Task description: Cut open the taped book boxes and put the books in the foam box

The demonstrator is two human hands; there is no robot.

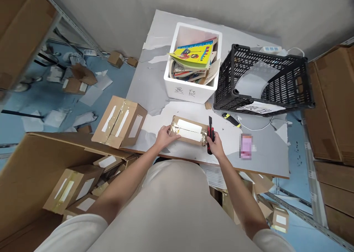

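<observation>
L hand (165,137) is gripping taped box (189,129), apparently steadying it, while R hand (216,145) is clasping cutter (211,135) at opp. end, blade pointing away.

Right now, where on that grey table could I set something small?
On the grey table, the front right corner beside the pink pixelated item looks bare, as does the strip between the white foam box and left edge. Crowded: the middle, left hand on the small brown cardboard parcel, right hand holding a red-and-black utility knife.
</observation>
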